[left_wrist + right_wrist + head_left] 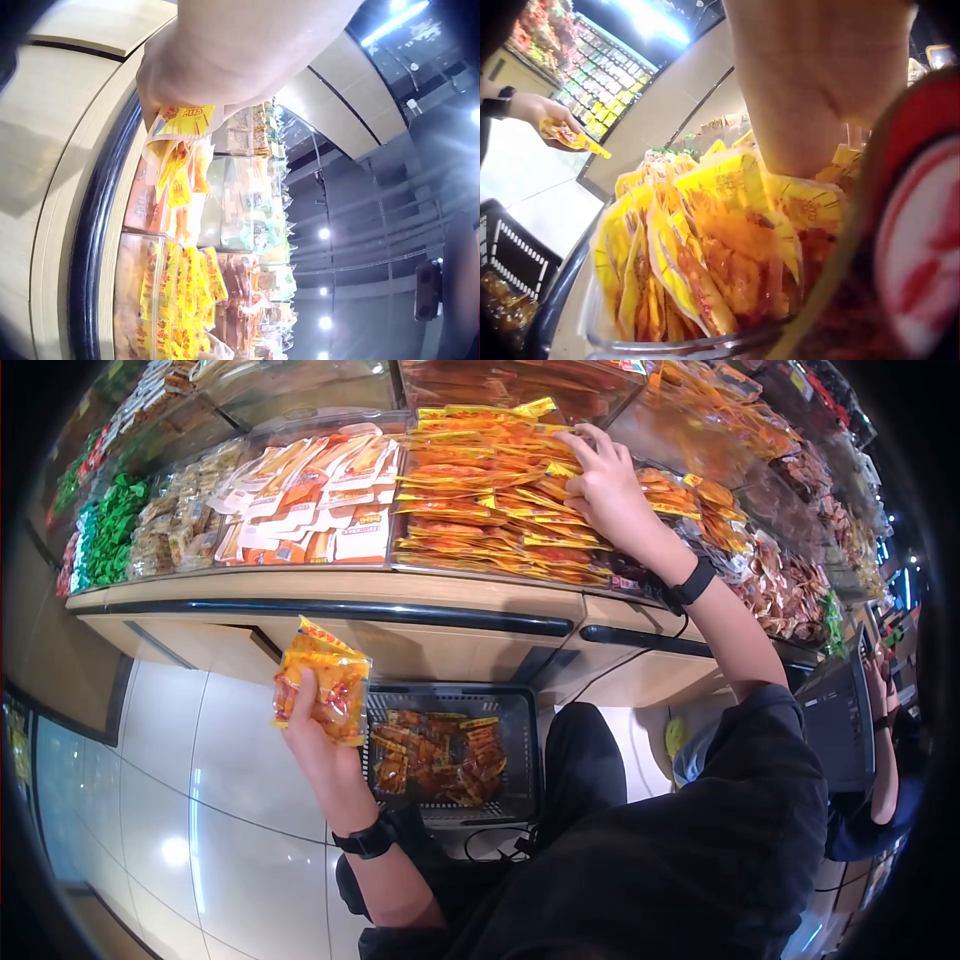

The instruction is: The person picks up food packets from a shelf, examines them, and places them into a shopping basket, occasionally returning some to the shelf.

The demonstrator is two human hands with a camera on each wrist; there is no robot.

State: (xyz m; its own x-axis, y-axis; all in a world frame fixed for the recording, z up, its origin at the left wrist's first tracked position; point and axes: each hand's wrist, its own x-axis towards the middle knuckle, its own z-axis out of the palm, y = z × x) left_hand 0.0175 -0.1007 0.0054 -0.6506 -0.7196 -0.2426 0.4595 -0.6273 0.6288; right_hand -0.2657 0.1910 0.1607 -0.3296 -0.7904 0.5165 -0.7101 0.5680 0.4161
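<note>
My left hand (318, 732) grips a few yellow-and-orange snack packets (345, 685), its thumb laid over their front, beside the basket. In the right wrist view the same left hand (551, 116) shows at the upper left with the packets. At the shelf, my right hand (612, 490) reaches over a clear bin (697, 346) of upright yellow-and-orange packets (490, 500). Its thumb and forefinger stand apart at the packet tops. In the right wrist view the packets hide its fingertips. Similar packets (480, 755) lie in the dark plastic basket (530, 750) on the floor.
Left of the bin are white-and-orange packets (320, 490) and green ones (118, 525). A black rail (400, 614) runs along the wooden shelf front (450, 585). My bent knee (588, 750) is right of the basket. Another person's arm (885, 760) shows at far right.
</note>
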